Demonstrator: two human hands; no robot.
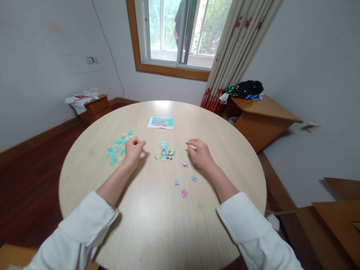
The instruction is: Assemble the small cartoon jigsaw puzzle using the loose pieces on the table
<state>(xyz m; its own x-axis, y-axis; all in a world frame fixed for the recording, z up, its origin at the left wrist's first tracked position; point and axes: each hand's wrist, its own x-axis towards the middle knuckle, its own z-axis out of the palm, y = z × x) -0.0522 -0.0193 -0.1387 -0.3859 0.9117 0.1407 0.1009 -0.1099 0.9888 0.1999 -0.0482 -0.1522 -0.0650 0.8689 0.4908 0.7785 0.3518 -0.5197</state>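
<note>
From my remote seat I read the scene left to right. Outermost, just beyond the left hand on its outer side, lies a spread of loose teal pieces (120, 142); none of them looks joined to the main section, so I count this whole group as left over. The left hand (134, 150) is curled narrow, thumb against the fingers; I cannot tell whether a piece is pinched inside.

Ahead of both hands, farther across the table (157, 228), lies the printed sheet (160, 122) with its full-colour picture. Nearer, between the hands, sits the joined section (164, 153): a tall figure and a yellow square one are already together, with a flat lower edge and an uneven outline. I judge that a modest part is done and the larger share remains.

Toward me from the right hand, on its inner side, I see a teal-and-pink piece (177, 182), a pink piece (184, 193), a pink-and-white piece (185, 164) and a pink-and-teal piece (194, 179), all unjoined. The right hand (201, 153) is loosely parted, fingers extended, above more pieces it partly hides; I cannot tell whether it touches them.
</note>
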